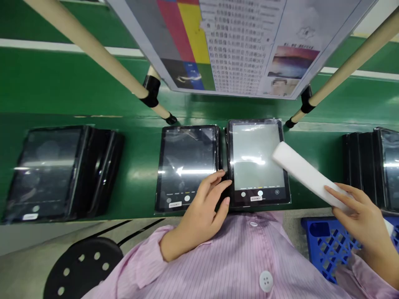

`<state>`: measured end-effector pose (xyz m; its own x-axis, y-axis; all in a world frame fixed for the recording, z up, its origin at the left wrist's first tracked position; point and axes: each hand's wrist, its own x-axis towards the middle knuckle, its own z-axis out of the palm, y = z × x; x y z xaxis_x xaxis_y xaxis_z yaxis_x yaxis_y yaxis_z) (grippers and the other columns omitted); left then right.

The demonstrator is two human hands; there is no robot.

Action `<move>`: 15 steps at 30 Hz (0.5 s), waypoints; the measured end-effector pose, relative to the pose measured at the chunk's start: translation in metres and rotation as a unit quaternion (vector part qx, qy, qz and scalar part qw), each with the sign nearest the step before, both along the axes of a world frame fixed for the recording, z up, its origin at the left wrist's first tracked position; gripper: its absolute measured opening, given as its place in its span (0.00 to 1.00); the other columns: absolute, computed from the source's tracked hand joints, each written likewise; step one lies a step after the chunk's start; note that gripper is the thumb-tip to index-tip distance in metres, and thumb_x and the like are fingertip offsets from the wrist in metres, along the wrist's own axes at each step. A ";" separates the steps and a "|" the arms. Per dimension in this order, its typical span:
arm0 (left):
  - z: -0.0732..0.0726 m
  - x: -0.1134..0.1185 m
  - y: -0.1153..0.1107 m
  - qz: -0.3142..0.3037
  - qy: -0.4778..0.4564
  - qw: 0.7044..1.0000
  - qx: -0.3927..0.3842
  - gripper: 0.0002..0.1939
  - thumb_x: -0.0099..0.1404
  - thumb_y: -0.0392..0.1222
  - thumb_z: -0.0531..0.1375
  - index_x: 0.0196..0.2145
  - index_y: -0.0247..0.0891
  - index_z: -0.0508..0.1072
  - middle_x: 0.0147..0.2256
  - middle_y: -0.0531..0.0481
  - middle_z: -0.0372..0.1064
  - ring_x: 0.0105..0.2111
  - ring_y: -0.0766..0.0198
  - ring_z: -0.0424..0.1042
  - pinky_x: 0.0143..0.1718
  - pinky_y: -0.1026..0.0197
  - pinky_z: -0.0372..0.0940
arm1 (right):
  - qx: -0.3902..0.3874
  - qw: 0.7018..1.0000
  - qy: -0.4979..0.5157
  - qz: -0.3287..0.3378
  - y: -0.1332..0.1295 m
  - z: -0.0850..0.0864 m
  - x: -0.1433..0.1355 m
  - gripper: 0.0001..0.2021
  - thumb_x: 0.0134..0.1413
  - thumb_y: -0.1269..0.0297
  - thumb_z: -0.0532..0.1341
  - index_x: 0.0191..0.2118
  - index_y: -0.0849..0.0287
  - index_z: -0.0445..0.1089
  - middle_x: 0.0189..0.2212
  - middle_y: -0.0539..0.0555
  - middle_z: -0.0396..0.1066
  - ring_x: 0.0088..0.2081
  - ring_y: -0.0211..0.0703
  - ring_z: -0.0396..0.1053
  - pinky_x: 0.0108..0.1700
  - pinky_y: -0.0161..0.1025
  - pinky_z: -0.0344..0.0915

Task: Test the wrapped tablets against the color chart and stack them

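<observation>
Two tablets lie side by side in front of me. The left tablet [187, 162] has a dark screen with camera controls; the right tablet [257, 155] shows a pale, bright camera picture. My left hand [204, 207] rests at the gap between them, fingers apart and slightly curled, nothing in it, fingertips near the right tablet's left edge. My right hand [361, 211] grips the lower end of a long white bar [308, 174]. The bar's far end is over the right tablet's right edge; whether they touch I cannot tell.
Stacked tablets [46, 166] lean at the left, and another stack [361, 166] stands at the right on the green table [137, 174]. A printed chart board [240, 45] on beige poles [93, 50] hangs above. Below are a black stool [81, 278] and a blue crate [330, 249].
</observation>
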<state>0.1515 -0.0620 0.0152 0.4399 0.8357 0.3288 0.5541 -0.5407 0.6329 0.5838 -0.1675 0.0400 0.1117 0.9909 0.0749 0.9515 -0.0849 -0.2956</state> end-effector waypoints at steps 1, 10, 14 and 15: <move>-0.003 0.000 0.000 0.002 0.002 1.000 -0.024 0.24 0.77 0.35 0.56 0.68 0.42 0.66 0.67 0.36 0.65 0.66 0.50 0.71 0.65 0.46 0.73 | 0.003 1.000 0.008 0.004 -0.001 -0.001 0.001 0.21 0.60 0.65 0.64 0.56 0.41 0.82 0.58 0.57 0.75 0.50 0.52 0.79 0.30 0.38 0.78; -0.025 0.001 0.001 -0.010 -0.081 0.962 -0.261 0.41 0.77 0.44 0.59 0.80 0.50 0.46 0.79 0.37 0.45 0.76 0.42 0.56 0.74 0.33 0.57 | 0.028 0.991 0.018 -0.132 0.024 -0.069 0.001 0.24 0.60 0.58 0.63 0.61 0.52 0.79 0.59 0.64 0.73 0.59 0.64 0.73 0.56 0.67 0.75; -0.029 0.008 -0.002 0.015 -0.137 0.935 -0.326 0.40 0.76 0.47 0.61 0.79 0.49 0.50 0.79 0.39 0.45 0.77 0.43 0.51 0.76 0.36 0.55 | 0.074 0.975 0.090 -0.190 0.049 -0.077 -0.050 0.34 0.60 0.47 0.65 0.68 0.58 0.71 0.73 0.70 0.58 0.73 0.76 0.57 0.69 0.81 0.55; -0.029 0.010 -0.003 0.021 -0.148 0.931 -0.333 0.40 0.76 0.48 0.61 0.79 0.49 0.51 0.79 0.39 0.45 0.78 0.44 0.51 0.76 0.37 0.54 | 0.077 0.968 0.173 -0.164 0.054 -0.072 -0.067 0.37 0.61 0.46 0.65 0.72 0.55 0.67 0.75 0.67 0.57 0.75 0.71 0.56 0.72 0.76 0.55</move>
<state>0.1614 -0.0652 -0.0133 0.3751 0.9120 -0.1659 0.3142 0.0433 0.9484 0.5169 -0.1138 -0.0323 0.4633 0.8780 0.1200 0.7228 -0.2960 -0.6245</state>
